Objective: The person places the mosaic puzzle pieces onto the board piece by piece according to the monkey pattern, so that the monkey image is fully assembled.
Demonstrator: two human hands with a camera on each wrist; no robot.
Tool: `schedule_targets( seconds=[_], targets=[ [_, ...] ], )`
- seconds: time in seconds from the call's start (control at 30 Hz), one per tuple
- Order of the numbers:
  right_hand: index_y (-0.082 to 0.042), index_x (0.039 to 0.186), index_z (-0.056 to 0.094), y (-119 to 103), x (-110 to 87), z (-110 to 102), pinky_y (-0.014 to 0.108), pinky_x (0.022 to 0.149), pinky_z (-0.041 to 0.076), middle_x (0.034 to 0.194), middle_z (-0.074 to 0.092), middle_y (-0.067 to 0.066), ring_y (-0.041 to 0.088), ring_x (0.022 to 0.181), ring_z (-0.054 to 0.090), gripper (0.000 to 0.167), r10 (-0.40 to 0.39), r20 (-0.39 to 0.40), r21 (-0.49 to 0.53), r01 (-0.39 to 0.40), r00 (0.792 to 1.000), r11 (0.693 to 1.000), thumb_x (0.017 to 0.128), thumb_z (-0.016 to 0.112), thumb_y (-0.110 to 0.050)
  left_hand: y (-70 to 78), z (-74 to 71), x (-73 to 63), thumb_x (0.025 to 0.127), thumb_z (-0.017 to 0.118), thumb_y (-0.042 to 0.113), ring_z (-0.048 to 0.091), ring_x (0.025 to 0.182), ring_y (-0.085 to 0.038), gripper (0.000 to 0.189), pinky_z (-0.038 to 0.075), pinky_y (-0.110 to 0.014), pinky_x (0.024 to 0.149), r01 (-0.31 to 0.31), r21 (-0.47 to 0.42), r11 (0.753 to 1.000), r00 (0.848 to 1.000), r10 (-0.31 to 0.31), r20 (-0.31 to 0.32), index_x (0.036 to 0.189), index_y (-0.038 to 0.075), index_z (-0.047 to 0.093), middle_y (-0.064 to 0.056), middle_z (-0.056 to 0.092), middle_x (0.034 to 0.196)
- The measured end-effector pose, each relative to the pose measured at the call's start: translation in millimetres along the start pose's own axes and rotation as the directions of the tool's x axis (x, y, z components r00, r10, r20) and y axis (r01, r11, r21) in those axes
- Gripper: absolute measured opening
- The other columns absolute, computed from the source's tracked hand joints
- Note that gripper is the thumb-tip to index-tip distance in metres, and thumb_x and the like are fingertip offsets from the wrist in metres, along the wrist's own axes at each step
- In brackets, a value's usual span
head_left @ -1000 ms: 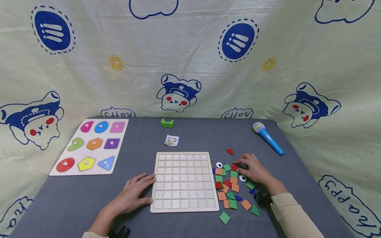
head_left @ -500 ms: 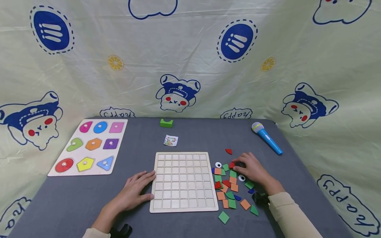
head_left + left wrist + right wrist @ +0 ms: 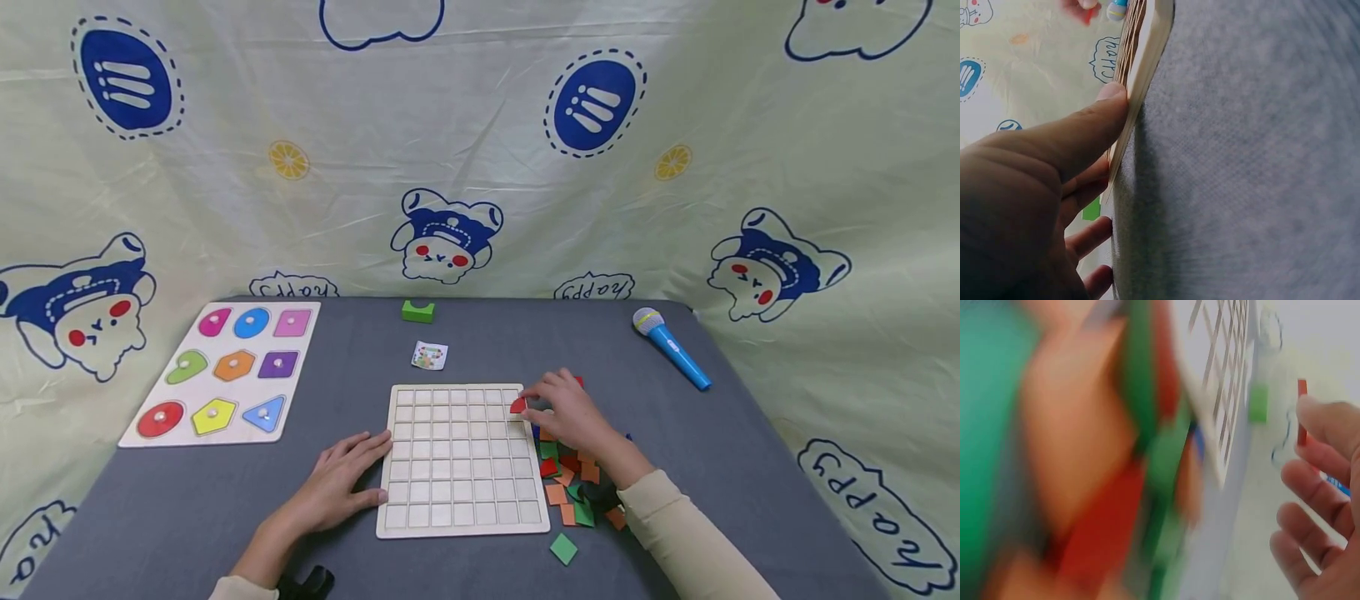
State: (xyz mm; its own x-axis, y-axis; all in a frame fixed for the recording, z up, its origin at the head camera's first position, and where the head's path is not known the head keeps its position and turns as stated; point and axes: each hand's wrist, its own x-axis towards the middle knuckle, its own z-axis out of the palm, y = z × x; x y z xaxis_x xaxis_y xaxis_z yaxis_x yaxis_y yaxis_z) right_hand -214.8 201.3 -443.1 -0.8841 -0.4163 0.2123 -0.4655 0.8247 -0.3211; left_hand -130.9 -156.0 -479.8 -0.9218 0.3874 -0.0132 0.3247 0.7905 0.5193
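Observation:
A pale wooden grid board [image 3: 465, 460], its square cells bare, lies flat on the grey table. My left hand [image 3: 337, 483] rests against its left edge, fingers extended; the left wrist view shows the thumb [image 3: 1094, 128] pressing along the board's side. Over the board's upper right corner, my right hand [image 3: 566, 412] pinches a small red tile [image 3: 518, 406] with a rounded edge between thumb and forefinger. In the right wrist view this tile [image 3: 1302, 412] appears edge-on, the other fingers loosely bent. Beneath the right forearm lie orange tiles [image 3: 557, 494] and green tiles [image 3: 583, 514], partly hidden.
A shape puzzle board [image 3: 219, 372] with knobbed pieces lies at the left. Beyond the grid board are a small picture card [image 3: 430, 356] and a green notched block [image 3: 417, 312]. A blue toy microphone [image 3: 671, 348] lies at the back right.
My right hand has lifted the red tile from the scattered pieces and carried it left over the board's upper right corner. The left hand stays at the board's edge.

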Motion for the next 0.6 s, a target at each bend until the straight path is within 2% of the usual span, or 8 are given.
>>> schedule_targets(
  seconds=[0.27,0.43,0.6],
  targets=[
    [-0.017,0.101,0.073,-42,28.3,25,0.031,0.075,0.039,0.088,0.059,-0.004,0.013,0.088,0.042,0.022,0.021,0.025,0.039,-0.022,0.999,0.999,0.082,0.073,-0.027,0.2,-0.6,-1.3,0.080,0.072,0.030,0.032,0.136,-0.032,0.069,0.022,-0.056,0.103,-0.023,-0.013,1.000,1.000,0.023,-0.022,0.141,0.012,0.046,-0.002,0.040,0.150],
    [-0.017,0.102,0.072,-61,43.5,38,0.032,0.077,0.037,0.088,0.058,-0.003,0.013,0.086,0.042,0.024,0.000,0.060,0.041,-0.003,0.998,0.999,0.083,0.070,-0.031,0.4,0.2,-1.4,0.080,0.073,0.031,0.038,0.129,-0.028,0.069,0.027,-0.047,0.092,-0.047,0.009,0.999,0.998,0.048,-0.040,0.140,0.011,0.046,-0.002,0.041,0.150],
    [-0.015,0.101,0.072,-77,56.4,49,0.033,0.078,0.037,0.088,0.060,0.000,0.015,0.084,0.044,0.025,-0.034,0.083,0.022,0.032,0.996,0.999,0.083,0.070,-0.032,1.8,0.6,-0.6,0.080,0.073,0.030,0.038,0.125,-0.024,0.070,0.027,-0.039,0.085,-0.026,-0.017,1.000,0.999,0.026,-0.024,0.141,0.011,0.045,-0.001,0.039,0.151]
  ],
)
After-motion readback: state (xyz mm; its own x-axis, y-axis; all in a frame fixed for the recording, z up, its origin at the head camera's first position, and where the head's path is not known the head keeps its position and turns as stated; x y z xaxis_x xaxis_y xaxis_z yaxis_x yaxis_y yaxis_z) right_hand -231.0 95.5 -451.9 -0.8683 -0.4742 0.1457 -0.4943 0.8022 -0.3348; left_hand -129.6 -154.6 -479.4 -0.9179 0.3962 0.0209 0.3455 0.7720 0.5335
